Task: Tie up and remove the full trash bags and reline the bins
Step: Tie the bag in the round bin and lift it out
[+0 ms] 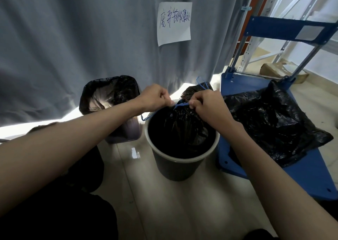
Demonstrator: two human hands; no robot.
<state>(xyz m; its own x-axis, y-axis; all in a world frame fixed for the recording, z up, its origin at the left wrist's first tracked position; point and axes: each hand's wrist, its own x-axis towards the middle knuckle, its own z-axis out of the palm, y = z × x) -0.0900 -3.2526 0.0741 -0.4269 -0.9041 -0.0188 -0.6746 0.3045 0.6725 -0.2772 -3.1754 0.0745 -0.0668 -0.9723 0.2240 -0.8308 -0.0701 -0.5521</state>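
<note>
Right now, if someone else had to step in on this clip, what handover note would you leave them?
Left hand and right hand each pinch the blue drawstring of the black bag inside the round bin.
Knot not finished; bag not lifted out.
Square bin behind holds an open, untied bag.
Loose black bags lie on the blue cart.
Left: finish tying, remove, reline.

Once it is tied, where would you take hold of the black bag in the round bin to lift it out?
Probably at the gathered neck of the black bag, from straight above: it is cinched by the blue drawstring at rim height, while the body sits deep inside the round bin.
</note>
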